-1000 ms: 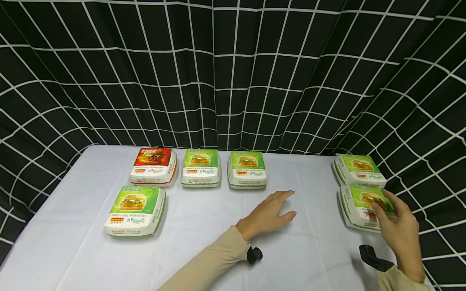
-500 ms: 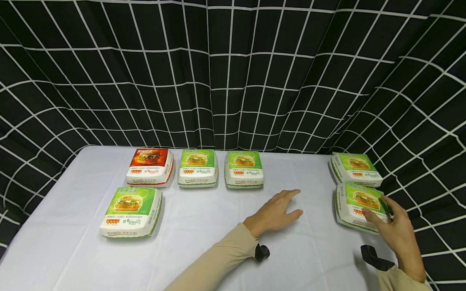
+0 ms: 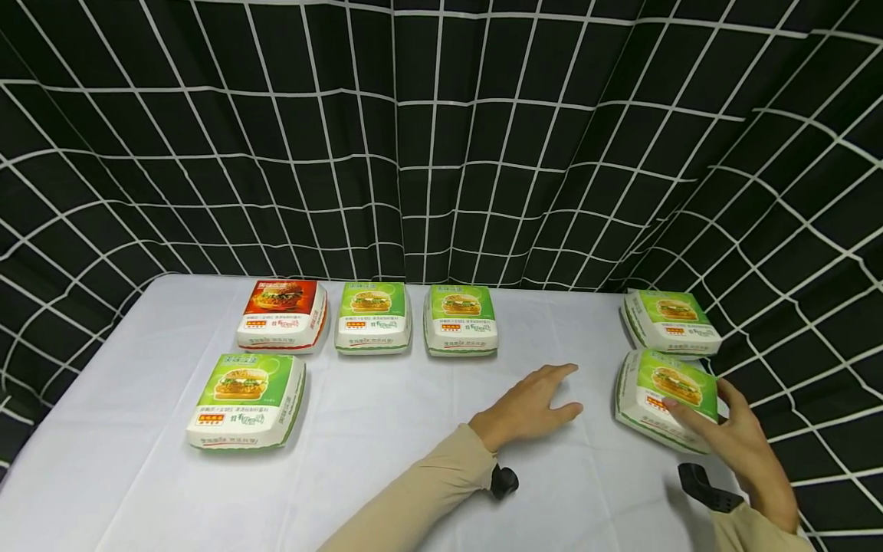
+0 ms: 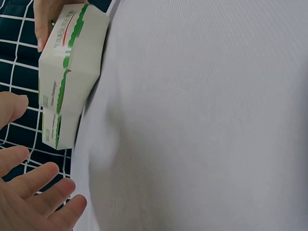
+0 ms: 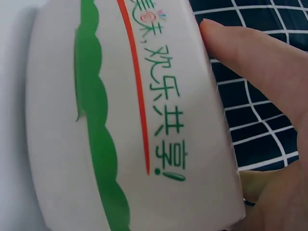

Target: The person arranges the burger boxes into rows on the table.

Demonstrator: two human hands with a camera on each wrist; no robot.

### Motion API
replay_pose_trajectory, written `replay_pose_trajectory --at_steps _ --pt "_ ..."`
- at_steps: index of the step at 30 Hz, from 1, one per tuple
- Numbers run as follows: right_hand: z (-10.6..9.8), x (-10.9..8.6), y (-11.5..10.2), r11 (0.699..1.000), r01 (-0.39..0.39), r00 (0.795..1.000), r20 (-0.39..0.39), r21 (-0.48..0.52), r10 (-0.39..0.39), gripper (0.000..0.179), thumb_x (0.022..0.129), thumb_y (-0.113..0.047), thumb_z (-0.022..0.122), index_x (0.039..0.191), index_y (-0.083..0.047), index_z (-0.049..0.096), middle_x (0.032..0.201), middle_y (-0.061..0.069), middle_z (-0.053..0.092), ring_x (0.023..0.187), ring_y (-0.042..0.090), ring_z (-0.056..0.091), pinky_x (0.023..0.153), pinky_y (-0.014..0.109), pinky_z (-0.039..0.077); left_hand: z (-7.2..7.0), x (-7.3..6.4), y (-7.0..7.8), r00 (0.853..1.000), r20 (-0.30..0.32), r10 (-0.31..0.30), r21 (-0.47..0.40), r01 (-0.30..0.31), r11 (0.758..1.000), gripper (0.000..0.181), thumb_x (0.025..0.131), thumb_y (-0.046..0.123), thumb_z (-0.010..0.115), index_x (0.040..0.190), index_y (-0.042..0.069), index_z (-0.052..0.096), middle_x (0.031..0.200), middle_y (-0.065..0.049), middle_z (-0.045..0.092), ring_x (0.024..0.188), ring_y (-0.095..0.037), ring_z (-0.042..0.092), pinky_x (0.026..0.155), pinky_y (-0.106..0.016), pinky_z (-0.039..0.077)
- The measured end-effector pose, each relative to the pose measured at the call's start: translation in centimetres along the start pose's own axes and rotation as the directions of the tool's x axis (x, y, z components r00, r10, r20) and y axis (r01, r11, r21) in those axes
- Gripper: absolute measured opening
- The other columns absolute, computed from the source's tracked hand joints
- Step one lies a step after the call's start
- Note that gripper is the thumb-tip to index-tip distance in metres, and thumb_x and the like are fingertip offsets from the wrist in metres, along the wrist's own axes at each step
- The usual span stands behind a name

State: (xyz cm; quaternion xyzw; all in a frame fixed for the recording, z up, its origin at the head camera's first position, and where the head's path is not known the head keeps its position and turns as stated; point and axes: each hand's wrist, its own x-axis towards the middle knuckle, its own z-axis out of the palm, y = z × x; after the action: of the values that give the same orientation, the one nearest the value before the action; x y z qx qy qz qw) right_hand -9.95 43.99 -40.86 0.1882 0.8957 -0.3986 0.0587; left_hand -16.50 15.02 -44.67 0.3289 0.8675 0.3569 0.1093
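At the right of the head view, my right hand [image 3: 736, 437] grips a green-and-white burger box [image 3: 658, 402] by its right side. Its thumb lies over the top and its fingers go behind the side, partly hidden. The box sits slightly turned, in front of a second green burger box [image 3: 672, 322]. Its printed white side [image 5: 159, 115] fills the right wrist view. My left hand [image 3: 527, 406] is spread, palm facing right, to the left of the gripped box and apart from it. In the left wrist view the left fingers [image 4: 48, 192] hold nothing.
Along the back of the white table [image 3: 386, 475] stand a red burger box [image 3: 279, 318] and two green ones, the left [image 3: 372, 320] and the right [image 3: 460, 322]. Another green burger box [image 3: 244, 402] lies nearer at left. A black gridded curtain [image 3: 414, 138] surrounds the back and sides.
The gripped burger box has shifted left and a little toward me, turning and coming away from the box behind it. My left hand has drifted slightly right, still spread.
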Motion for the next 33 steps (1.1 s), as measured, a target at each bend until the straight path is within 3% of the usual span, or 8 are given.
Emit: replay_pose_trajectory --at_steps 1,3,5,8,12,19,29,33 --pt "0.1 0.0 -0.2 1.000 0.000 1.000 0.008 -0.008 0.000 0.105 0.097 -0.047 0.056 0.153 0.006 -0.015 0.158 0.038 -0.008 0.141 0.058 0.013 0.114 0.070 0.016 0.1 0.0 0.0 1.000 0.001 -0.002 -0.002 0.002 1.000 0.061 0.100 0.044 0.053 0.154 0.023 0.036 0.153 0.005 0.045 0.141 -0.008 0.042 0.114 -0.025 0.037" --pt "0.3 0.1 -0.3 1.000 0.013 1.000 0.022 -0.019 -0.013 0.102 0.098 -0.047 0.055 0.154 0.005 -0.012 0.159 0.037 -0.007 0.137 0.058 0.021 0.112 0.050 0.037 0.2 0.0 0.1 1.000 0.006 -0.008 -0.004 0.008 1.000 0.062 0.100 0.046 0.053 0.154 0.023 0.035 0.153 0.005 0.045 0.140 -0.008 0.042 0.114 -0.025 0.037" --pt "0.4 0.2 -0.4 0.999 0.042 0.999 0.030 -0.030 -0.041 0.098 0.099 -0.045 0.054 0.155 0.005 -0.009 0.159 0.038 -0.003 0.133 0.057 0.032 0.096 0.028 0.049 0.3 0.0 0.2 1.000 0.014 -0.016 -0.007 0.016 1.000 0.063 0.099 0.047 0.053 0.154 0.023 0.035 0.153 0.005 0.044 0.141 -0.008 0.042 0.115 -0.025 0.037" --pt "0.7 0.2 -0.5 0.996 0.080 0.996 0.046 -0.031 -0.078 0.092 0.101 -0.042 0.053 0.156 0.004 -0.004 0.160 0.036 0.002 0.117 0.032 0.056 0.067 0.007 0.042 0.5 0.0 0.3 0.999 0.033 -0.018 -0.008 0.018 1.000 0.065 0.099 0.049 0.052 0.155 0.022 0.033 0.154 0.005 0.043 0.142 -0.008 0.041 0.115 -0.025 0.037" --pt "0.8 0.2 -0.5 0.994 0.097 0.993 0.073 -0.041 -0.094 0.091 0.100 -0.043 0.054 0.158 0.000 -0.002 0.161 0.033 0.005 0.108 0.009 0.057 0.069 0.007 0.044 0.5 0.1 0.5 0.998 0.054 -0.014 -0.018 0.015 1.000 0.067 0.099 0.051 0.052 0.155 0.021 0.031 0.155 0.003 0.042 0.143 -0.009 0.040 0.115 -0.026 0.037" --pt "1.6 0.1 -1.1 0.994 0.111 0.986 0.122 -0.007 -0.110 0.091 0.100 -0.043 0.054 0.158 0.001 -0.001 0.159 0.038 0.007 0.130 0.056 0.041 0.070 0.008 0.043 0.8 0.0 0.9 0.996 0.087 -0.017 -0.057 0.022 0.998 0.072 0.098 0.051 0.054 0.157 0.020 0.027 0.159 0.004 0.037 0.146 -0.010 0.036 0.117 -0.026 0.034" --pt "2.6 -0.4 -2.2 0.986 0.165 0.972 0.172 -0.019 -0.159 0.085 0.101 -0.042 0.053 0.158 -0.001 0.007 0.154 0.040 0.019 0.127 0.059 0.041 0.082 0.032 0.050 0.8 -0.4 0.5 0.999 0.046 -0.012 -0.099 0.017 0.995 0.076 0.098 0.051 0.055 0.157 0.012 0.025 0.157 -0.003 0.039 0.143 -0.012 0.040 0.115 -0.026 0.037" --pt "2.8 -0.6 -2.8 0.982 0.190 0.965 0.182 0.000 -0.186 0.082 0.101 -0.039 0.053 0.158 -0.001 0.009 0.154 0.038 0.020 0.127 0.059 0.043 0.078 0.025 0.050 0.6 -0.7 0.2 1.000 0.013 -0.008 -0.130 0.010 0.992 0.077 0.097 0.049 0.056 0.156 0.009 0.028 0.156 -0.006 0.042 0.142 -0.014 0.041 0.115 -0.027 0.038"
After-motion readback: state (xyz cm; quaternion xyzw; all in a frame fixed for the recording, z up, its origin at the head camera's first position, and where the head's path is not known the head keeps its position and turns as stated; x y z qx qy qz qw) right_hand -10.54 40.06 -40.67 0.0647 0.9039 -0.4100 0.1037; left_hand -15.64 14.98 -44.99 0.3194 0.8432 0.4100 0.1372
